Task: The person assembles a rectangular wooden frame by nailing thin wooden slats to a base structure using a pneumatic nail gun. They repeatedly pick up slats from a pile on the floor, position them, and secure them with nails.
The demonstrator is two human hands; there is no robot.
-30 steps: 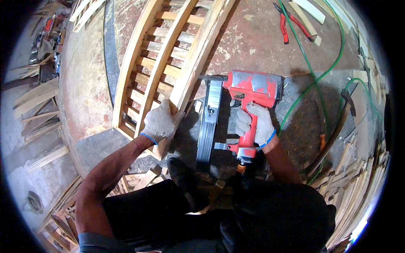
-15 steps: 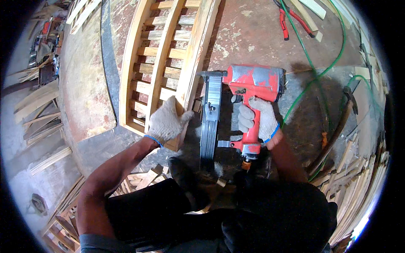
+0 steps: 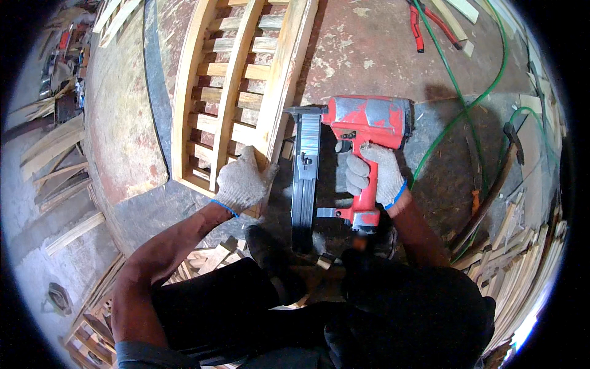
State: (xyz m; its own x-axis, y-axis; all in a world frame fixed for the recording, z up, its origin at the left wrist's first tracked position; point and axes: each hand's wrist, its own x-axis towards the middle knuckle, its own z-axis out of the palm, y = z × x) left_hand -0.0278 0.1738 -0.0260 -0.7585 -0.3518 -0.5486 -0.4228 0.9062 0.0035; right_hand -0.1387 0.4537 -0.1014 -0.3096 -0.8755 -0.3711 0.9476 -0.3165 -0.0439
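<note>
My right hand (image 3: pixel 376 174), in a white knit glove with a blue cuff, is wrapped round the handle of a red and grey nail gun (image 3: pixel 376 117). The gun lies level, its long black magazine (image 3: pixel 304 184) running toward me. Its nose meets or nearly meets the outer side of the right rail of a slatted wooden frame (image 3: pixel 227 111); whether it touches I cannot tell. On the near right corner of that frame, my gloved left hand (image 3: pixel 241 181) grips the wood, thumb at the right rail. Its fingertips are partly hidden.
A green air hose (image 3: pixel 458 101) loops over the floor at the right. Red-handled pliers (image 3: pixel 430 27) lie at the far right, and a hammer (image 3: pixel 507 150) nearer. Wood strips (image 3: pixel 522 270) are piled at the right, with more scraps (image 3: pixel 58 147) at the left.
The nail gun has shifted very slightly left. My left thumb sits closer to the right rail, while both hands keep their holds. The view has shifted a little.
</note>
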